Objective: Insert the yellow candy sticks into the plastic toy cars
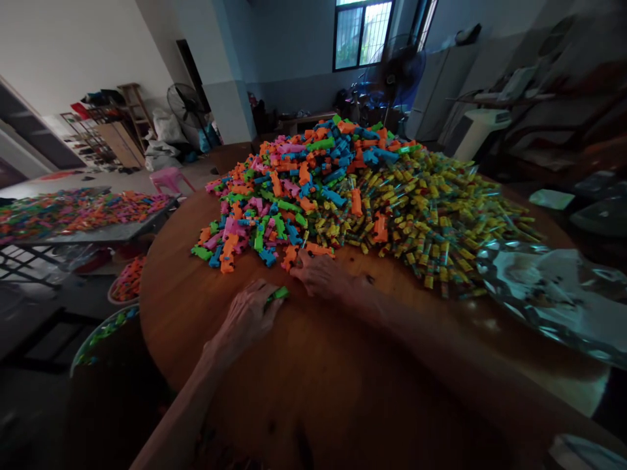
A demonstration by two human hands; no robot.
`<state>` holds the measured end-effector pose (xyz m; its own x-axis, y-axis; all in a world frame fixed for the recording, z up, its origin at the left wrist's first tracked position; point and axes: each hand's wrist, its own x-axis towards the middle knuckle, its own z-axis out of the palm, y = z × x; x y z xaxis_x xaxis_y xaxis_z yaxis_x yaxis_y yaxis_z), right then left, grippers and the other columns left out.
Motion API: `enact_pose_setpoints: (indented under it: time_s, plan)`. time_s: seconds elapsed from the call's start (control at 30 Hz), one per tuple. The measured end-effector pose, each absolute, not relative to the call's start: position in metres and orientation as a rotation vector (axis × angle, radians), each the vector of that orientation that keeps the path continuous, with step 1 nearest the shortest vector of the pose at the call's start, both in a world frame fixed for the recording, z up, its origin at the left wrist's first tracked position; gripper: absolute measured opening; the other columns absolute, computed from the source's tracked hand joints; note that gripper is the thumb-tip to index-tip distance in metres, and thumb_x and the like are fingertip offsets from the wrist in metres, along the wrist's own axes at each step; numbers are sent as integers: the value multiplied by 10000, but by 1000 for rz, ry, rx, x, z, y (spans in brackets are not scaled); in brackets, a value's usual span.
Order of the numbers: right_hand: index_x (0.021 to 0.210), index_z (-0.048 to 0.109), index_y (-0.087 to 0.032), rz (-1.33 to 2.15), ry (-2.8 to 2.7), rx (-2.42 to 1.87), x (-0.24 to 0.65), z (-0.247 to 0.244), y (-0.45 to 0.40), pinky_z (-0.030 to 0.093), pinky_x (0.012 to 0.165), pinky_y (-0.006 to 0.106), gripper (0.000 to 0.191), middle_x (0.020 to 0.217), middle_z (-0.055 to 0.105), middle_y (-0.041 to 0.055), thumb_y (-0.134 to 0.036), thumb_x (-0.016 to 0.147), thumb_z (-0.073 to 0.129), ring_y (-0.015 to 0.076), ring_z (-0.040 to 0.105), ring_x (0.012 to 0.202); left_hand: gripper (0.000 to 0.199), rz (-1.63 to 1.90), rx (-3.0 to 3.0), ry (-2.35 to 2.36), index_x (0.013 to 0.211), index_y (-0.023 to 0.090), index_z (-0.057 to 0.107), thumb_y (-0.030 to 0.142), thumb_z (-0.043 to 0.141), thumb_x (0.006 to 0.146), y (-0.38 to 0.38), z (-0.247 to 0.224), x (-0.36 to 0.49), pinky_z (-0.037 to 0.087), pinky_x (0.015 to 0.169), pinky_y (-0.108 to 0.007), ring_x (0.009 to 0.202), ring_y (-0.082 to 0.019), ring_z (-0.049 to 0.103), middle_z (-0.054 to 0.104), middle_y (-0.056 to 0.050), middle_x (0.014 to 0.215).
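Observation:
My left hand (252,305) rests low over the round wooden table with its fingers closed on a small green plastic toy (279,294), which looks like a little car. Further forward, my right hand (319,273) is at the front edge of the pile, its fingers pressed together beside an orange toy (290,256). Whatever may be between those fingers is hidden. A heap of orange, blue, pink and green toys (294,176) rises in front of both hands. Against its right side lie many small yellow-labelled tubes (421,209).
The round table (181,287) has a clear plastic bag (553,287) at its right side. To the left stand a second table of toys (83,215), a basin of orange toys (128,281) and a tub of green ones (105,333). A pink stool (171,179) is behind.

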<state>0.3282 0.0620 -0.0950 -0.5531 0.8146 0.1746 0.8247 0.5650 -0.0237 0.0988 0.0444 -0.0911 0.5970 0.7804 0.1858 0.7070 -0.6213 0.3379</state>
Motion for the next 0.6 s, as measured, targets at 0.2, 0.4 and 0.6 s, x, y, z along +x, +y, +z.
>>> enact_pose_setpoints:
  time_s: [0.2, 0.4, 0.6]
  plan:
    - [1007, 636, -140, 224, -2566, -1224, 325, -93, 33, 319, 632, 289, 211, 969, 609, 84, -95, 860, 493, 160, 496, 762, 179, 492, 2616, 1205, 938, 182, 630, 270, 483, 988, 43, -93, 91, 438, 771, -306, 861, -193, 573, 604, -54, 892]
    - [1085, 640, -128, 231, -2519, -1243, 324, -99, 23, 316, 636, 297, 304, 924, 621, 68, -58, 830, 491, 167, 509, 763, 191, 542, 2586, 1137, 1078, 204, 664, 223, 499, 983, 42, -93, 92, 455, 818, -309, 916, -194, 581, 625, -61, 933]
    - [1074, 676, -144, 233, -2509, -1275, 321, -99, 25, 282, 611, 293, 316, 880, 594, 55, -63, 833, 489, 156, 468, 722, 190, 555, 2610, 1084, 1072, 191, 653, 224, 486, 987, 43, -93, 92, 435, 783, -302, 882, -190, 564, 622, -55, 912]
